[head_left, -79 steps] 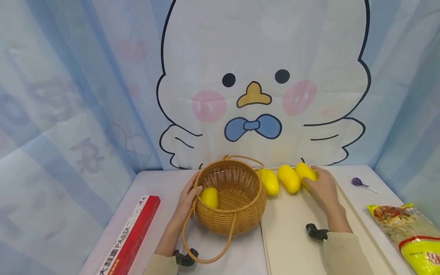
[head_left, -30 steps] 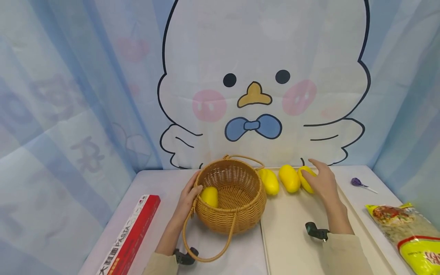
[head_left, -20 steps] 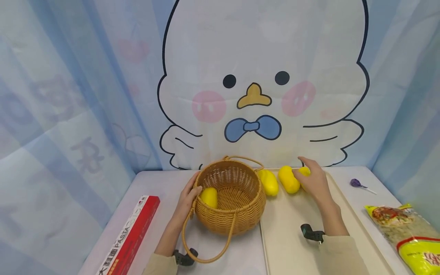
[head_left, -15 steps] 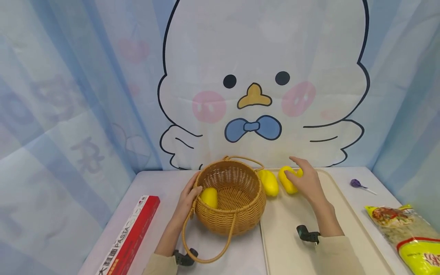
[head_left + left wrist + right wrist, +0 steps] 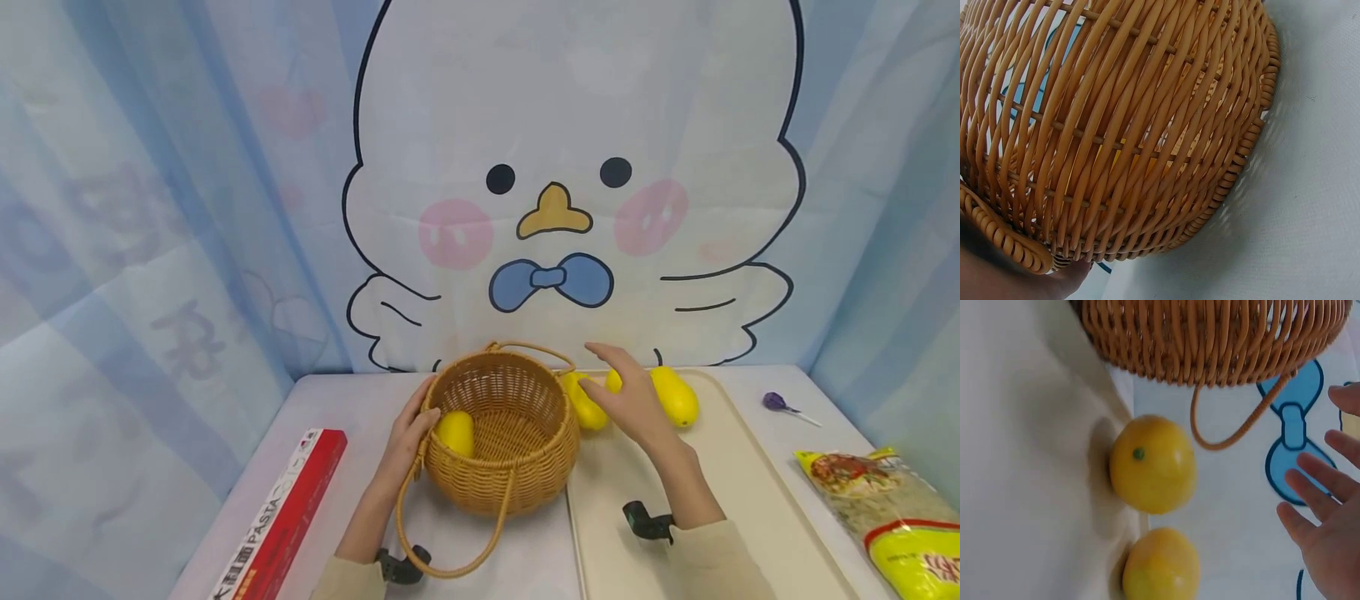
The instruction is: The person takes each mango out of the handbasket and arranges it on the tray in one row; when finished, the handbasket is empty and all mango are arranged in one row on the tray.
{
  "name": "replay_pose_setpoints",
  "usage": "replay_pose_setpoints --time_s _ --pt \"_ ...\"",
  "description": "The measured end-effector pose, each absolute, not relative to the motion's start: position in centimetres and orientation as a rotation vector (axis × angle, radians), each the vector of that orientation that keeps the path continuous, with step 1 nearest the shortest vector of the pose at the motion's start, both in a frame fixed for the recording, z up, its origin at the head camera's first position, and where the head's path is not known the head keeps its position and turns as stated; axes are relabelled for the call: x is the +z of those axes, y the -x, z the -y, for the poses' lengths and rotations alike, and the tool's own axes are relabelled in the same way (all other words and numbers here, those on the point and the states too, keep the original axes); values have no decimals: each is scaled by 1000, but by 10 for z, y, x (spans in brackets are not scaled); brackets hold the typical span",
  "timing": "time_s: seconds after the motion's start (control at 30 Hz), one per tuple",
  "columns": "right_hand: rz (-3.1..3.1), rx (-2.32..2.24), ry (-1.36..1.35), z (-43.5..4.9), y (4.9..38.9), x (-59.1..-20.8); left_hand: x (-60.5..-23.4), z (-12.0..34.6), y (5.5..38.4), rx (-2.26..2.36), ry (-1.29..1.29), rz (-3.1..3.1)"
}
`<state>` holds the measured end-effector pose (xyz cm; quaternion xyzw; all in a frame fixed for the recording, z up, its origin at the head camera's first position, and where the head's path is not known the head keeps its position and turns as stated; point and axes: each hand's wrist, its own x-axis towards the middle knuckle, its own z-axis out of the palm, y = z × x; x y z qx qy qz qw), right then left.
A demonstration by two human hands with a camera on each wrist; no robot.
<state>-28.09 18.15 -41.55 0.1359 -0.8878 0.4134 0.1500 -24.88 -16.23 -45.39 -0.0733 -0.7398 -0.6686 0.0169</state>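
My left hand (image 5: 405, 435) grips the left rim of a round wicker basket (image 5: 517, 485), its thumb over the edge; most of its fingers are hidden behind the wall. Inside the basket lies a yellow mango (image 5: 456, 433). Just right of it, a second mango (image 5: 592, 414) sits at the back of the cream tray (image 5: 603, 533). My right hand (image 5: 633, 404) hovers above the tray with fingers spread, holding nothing. It partly covers a middle mango (image 5: 613, 381); another mango (image 5: 677, 398) shows to its right. In the right wrist view two mangoes (image 5: 1154, 464) appear below the open palm (image 5: 1335, 544).
A red and white pasta box (image 5: 292, 517) lies on the left of the table. At the right are a purple lollipop (image 5: 777, 403) and a noodle bag (image 5: 885, 508). A printed curtain (image 5: 555, 108) closes off the back. The basket's front handle (image 5: 457, 571) hangs down.
My right hand let go of the rightmost mango, which stays on the tray, and moved left across the mangoes toward the basket. My left hand and the basket stayed in place.
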Motion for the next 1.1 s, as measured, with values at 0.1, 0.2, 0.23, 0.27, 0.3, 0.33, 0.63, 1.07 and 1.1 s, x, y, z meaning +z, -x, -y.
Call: replay_pose_setpoints --time_s 0.1,0.2,0.23,0.27,0.3,0.33,0.63,1.07,1.1 --pt "2534 1214 -477 -171 274 -411 -455 161 249 -2081 235 2300" --pt "2524 1199 -558 -162 269 -408 -454 160 250 -2088 238 2303" --pt "2515 1190 -591 -159 268 -408 -453 159 250 -2086 229 2303" --pt "2509 1175 -622 -155 267 -407 -453 159 250 -2082 223 2303" --pt "2500 1161 -650 -152 267 -406 -453 159 250 -2078 219 2304" --pt "2496 1150 -672 -148 266 -405 -452 160 250 -2070 225 2304" --pt "2571 1004 -801 -117 258 -395 -453 163 248 -2061 223 2309" --pt "2774 788 -950 -91 260 -379 -454 164 248 -2080 230 2291" --pt "2790 775 -961 -90 261 -377 -453 164 248 -2080 232 2292"
